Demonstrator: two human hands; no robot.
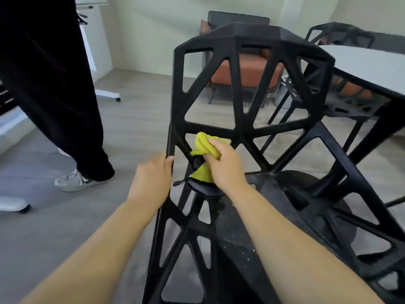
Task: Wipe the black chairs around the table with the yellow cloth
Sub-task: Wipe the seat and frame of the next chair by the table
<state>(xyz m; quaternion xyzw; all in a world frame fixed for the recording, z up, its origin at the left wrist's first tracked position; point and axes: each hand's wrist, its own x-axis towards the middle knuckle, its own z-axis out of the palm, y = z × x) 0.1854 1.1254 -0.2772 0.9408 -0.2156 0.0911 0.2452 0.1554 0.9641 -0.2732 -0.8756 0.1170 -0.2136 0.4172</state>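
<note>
A black chair (247,88) with an open lattice frame fills the middle of the view, tipped toward me. My left hand (153,174) grips its left edge bar. My right hand (225,165) holds the crumpled yellow cloth (203,145) and presses it against a lower strut of the lattice. Part of the cloth hangs below my fingers. White specks lie on the chair's dark surface under my right forearm. A second black lattice chair (341,99) stands tucked under the table at the right.
A white-topped table (370,64) is at the right. An orange armchair (245,71) stands against the far wall. Another person's dark trouser leg and white shoe (74,181) are at the left, near a white rolling base (13,204).
</note>
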